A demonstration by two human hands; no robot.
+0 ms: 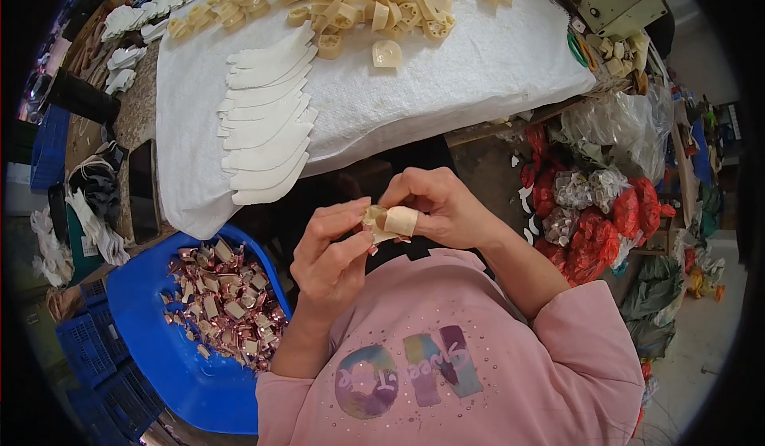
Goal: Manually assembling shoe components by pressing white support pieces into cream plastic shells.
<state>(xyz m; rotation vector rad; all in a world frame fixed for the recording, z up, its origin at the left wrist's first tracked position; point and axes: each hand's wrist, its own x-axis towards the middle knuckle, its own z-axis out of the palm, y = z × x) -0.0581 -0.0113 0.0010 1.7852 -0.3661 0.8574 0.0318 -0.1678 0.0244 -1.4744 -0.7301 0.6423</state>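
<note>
In front of my chest, my left hand (pixel 335 247) and my right hand (pixel 434 207) meet with fingers closed on one small cream piece with pinkish metallic edges (pixel 374 221). The left thumb and fingertips pinch its left side. A cream band (pixel 401 221) shows at my right thumb; whether it is wrapped round the thumb or belongs to the piece, I cannot tell. Fingers cover much of the piece. To the left, a blue basin (pixel 135 318) holds many small cream and metallic-pink pieces (pixel 227 303). Overlapping white curved flat pieces (pixel 267 119) lie in a row on the table's white cloth (pixel 446 103).
Hollow cream blocks (pixel 358 4) are heaped at the table's far side, with a single block (pixel 387 54) nearer. A dark phone (pixel 143 191) lies at the left edge. Blue crates (pixel 103 350) stand beside the basin. Red plastic bags (pixel 590 247) and a green metal box (pixel 621 4) are on the right.
</note>
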